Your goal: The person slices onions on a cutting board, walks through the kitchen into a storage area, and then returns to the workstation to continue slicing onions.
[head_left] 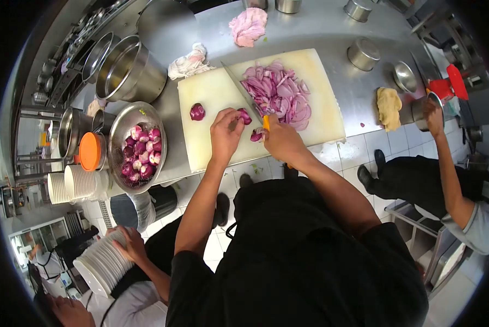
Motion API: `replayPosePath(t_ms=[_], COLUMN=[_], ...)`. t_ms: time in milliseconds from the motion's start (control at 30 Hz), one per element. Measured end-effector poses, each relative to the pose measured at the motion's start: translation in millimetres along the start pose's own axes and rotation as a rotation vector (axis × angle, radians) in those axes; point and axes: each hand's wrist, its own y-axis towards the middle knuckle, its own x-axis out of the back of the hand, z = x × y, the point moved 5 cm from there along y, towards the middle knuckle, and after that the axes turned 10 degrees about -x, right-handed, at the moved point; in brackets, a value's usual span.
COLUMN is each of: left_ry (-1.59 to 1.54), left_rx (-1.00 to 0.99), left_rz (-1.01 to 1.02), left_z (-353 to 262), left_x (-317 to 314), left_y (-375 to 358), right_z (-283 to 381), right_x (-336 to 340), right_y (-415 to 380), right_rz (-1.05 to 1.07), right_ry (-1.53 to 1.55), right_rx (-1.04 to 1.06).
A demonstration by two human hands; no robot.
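Observation:
My right hand (pixel 284 141) grips the yellow handle of a knife (pixel 240 87), its blade pointing away across the white cutting board (pixel 206 150). With fingers bent, my left hand (pixel 226 135) pinches a piece of red onion (pixel 245 115) just left of the handle. Another red onion piece (pixel 257 134) lies by my right knuckles, partly covered. To the right of the blade spreads a heap of sliced red onion (pixel 280 94). A peeled onion half (pixel 197 111) rests alone on the board's left side.
Left of the board, a metal colander (pixel 160 122) holds several red onions, beside large pots (pixel 146 73) and paper cups (pixel 81 181). Cloths (pixel 249 26) lie behind and right. One co-worker holds stacked white plates (pixel 104 262); another grasps a metal pot (pixel 419 114).

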Motion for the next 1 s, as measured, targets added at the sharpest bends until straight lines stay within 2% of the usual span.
replayPosePath(t_ms=[233, 333, 467, 533, 633, 767, 933, 1000], left_ry=[-0.023, -0.026, -0.052, -0.049, -0.047, -0.045, -0.049, -0.076], left_rx=[0.003, 0.002, -0.017, -0.024, -0.036, -0.073, -0.081, -0.04], left_rz=[0.018, 0.079, 0.036, 0.031, 0.021, 0.021, 0.005, 0.002], left_z=[1, 1, 3, 6, 7, 1, 2, 5], left_x=[0, -6, -8, -7, -7, -4, -5, -6], left_y=[7, 14, 15, 13, 14, 9, 15, 15], right_z=[14, 24, 32, 35, 23, 22, 54, 55], right_x=[10, 16, 17, 14, -19, -21, 28, 27], right_y=[1, -4, -12, -15, 2, 10, -5, -11], right_rz=[0.044, 0.074, 0.079, 0.067, -0.036, -0.015, 0.136, 0.103], right_ry=[-0.031, -0.045, -0.057, -0.036, -0.06, -0.096, -0.122, -0.108], right_rx=[0.077, 0.018, -0.01, -0.062, -0.01, -0.011, -0.015, -0.034])
